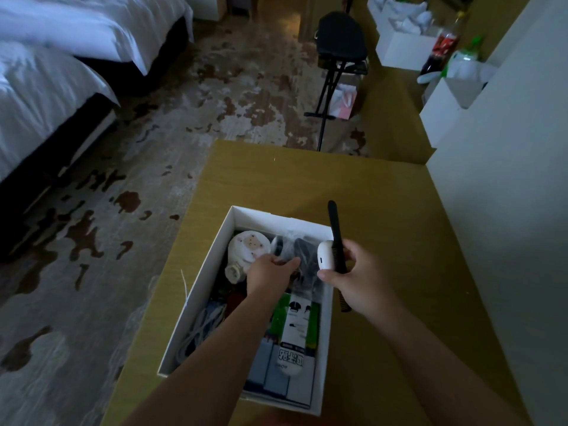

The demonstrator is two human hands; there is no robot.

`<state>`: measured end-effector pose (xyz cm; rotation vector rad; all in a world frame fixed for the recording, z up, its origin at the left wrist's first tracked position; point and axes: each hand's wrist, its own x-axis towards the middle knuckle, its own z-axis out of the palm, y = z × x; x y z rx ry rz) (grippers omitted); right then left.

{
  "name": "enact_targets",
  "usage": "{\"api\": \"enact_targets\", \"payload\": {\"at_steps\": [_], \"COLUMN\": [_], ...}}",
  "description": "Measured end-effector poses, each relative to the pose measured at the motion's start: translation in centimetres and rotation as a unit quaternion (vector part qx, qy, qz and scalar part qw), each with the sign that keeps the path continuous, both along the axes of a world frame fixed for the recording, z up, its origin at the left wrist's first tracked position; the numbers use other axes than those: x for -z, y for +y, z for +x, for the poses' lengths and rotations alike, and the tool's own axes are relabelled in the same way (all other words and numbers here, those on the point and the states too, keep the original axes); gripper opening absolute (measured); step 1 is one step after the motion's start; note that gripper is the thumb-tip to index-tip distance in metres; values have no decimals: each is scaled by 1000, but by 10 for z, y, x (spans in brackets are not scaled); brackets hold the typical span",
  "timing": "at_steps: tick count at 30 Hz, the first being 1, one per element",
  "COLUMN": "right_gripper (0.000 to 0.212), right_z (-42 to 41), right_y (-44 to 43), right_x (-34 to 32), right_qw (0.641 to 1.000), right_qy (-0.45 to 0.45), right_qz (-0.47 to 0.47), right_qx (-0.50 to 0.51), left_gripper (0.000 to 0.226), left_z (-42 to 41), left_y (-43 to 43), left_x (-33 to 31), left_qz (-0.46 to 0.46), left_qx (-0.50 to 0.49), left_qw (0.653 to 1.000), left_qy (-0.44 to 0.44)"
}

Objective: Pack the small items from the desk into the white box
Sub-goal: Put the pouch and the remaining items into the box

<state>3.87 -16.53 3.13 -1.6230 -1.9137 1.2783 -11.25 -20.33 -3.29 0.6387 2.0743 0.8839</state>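
The white box [196, 290] sits on the yellow desk [384, 216], filled with several small items. Among them are a round sheep-faced pouch [247, 245], white cables [199, 327], green and white packets [299, 321] and a plastic-wrapped dark item [299, 247]. My left hand [270, 272] reaches into the box and pinches the plastic wrap of that dark item. My right hand [353, 272] hovers over the box's right wall, holding a black comb [336, 235] and a small white earbud case [325, 255] together.
Two beds with white sheets [46, 87] stand at the left across a patterned carpet. A black folding stand [338, 56] stands beyond the desk. White boxes and bags [405, 41] lie at the far right, with a white wall [507, 210] beside the desk.
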Motion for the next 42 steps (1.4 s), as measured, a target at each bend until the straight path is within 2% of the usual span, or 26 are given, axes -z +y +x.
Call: {"api": "enact_targets", "payload": {"at_steps": [2,5,7,9,11,12,14,15,19,22,24,26,29,31,34,38,42], "right_gripper": [70,68,66,62,55,50,45,43,36,26,27,33,34,27,21,23,22], "right_z": [-2,-7,-12,-19,-26,-29,-37,-41,-47,-43,-41,-39,-33,-29,-29,-33,-32], "right_y": [-1,-3,-5,-8,-12,-15,-21,-24,-35,-34,-33,-33,-32,-35,-38,-30,-28], "right_x": [-1,-5,-7,-11,-13,-13,-11,-10,-6,2,10,16,26,32,35,28,27], "right_qw": [1000,1000,999,999,998,997,995,993,983,984,988,988,996,997,995,997,1000], "right_qy": [-5,-2,3,7,15,19,25,30,53,77,104,130,89,38,3,-44,-8], "right_qz": [7,5,3,2,6,9,15,19,26,-3,-37,-60,-1,65,99,53,-23], "right_qx": [-9,-21,-31,-43,-58,-69,-95,-111,-171,-159,-110,-52,-22,-31,-32,-33,-12], "left_gripper": [38,42,38,42,46,47,43,40,32,28,28,29,30,28,28,23,18], "left_z": [-7,-16,-22,-25,-25,-23,-20,-20,-30,-42,-49,-53,-51,-46,-39,-27,-18], "left_y": [0,-5,-16,-28,-36,-38,-43,-45,-53,-62,-67,-71,-72,-69,-59,-56,-60], "left_x": [-7,-21,-29,-40,-52,-58,-65,-66,-53,-42,-33,-23,-13,-11,-9,-6,2], "left_qz": [-42,-85,-53,16,67,77,81,85,107,98,83,40,-34,-56,-77,-84,-82], "left_qx": [89,158,127,78,70,74,83,87,5,-26,-20,12,109,157,184,174,174], "left_qw": [992,976,980,985,993,994,971,960,956,950,959,984,993,982,970,967,963], "left_qy": [78,121,146,155,72,-21,-211,-253,-273,-296,-270,-173,24,92,141,164,189]}}
